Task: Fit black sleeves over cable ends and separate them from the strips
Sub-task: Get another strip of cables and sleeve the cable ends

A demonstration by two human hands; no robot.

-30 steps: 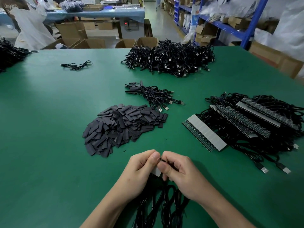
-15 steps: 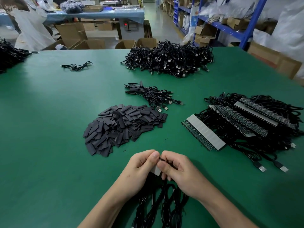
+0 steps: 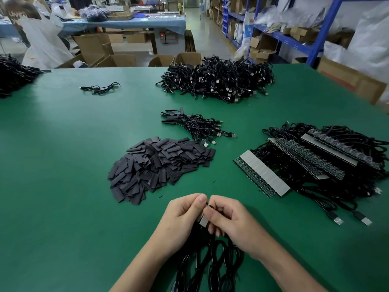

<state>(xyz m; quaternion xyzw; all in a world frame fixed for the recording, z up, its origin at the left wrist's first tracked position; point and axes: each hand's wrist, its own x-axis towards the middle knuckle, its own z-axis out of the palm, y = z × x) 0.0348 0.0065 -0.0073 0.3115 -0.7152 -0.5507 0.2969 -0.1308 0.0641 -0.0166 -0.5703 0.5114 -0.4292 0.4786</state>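
1. Head view: at the near edge of the table (image 3: 63, 197), left hand (image 3: 185, 216) and right hand (image 3: 231, 222) each clamp their grip on a grey strip piece (image 3: 203, 221), seemingly with a cable end.
2. Black sleeves (image 3: 160, 165) are heaped mid-table; strips (image 3: 264, 174) lie toward the right edge.

On the tabletop (image 3: 63, 186) the sleeve pile (image 3: 160, 167) lies mid-table, left of the strips (image 3: 265, 175) stacked on cables. Just behind the pile lies a small bundle (image 3: 197, 125), and farther back a large heap (image 3: 216, 81). Nearest, the left hand (image 3: 183, 216) and right hand (image 3: 231, 220) meet, pinching a strip (image 3: 203, 221) above looped cables (image 3: 210, 264).
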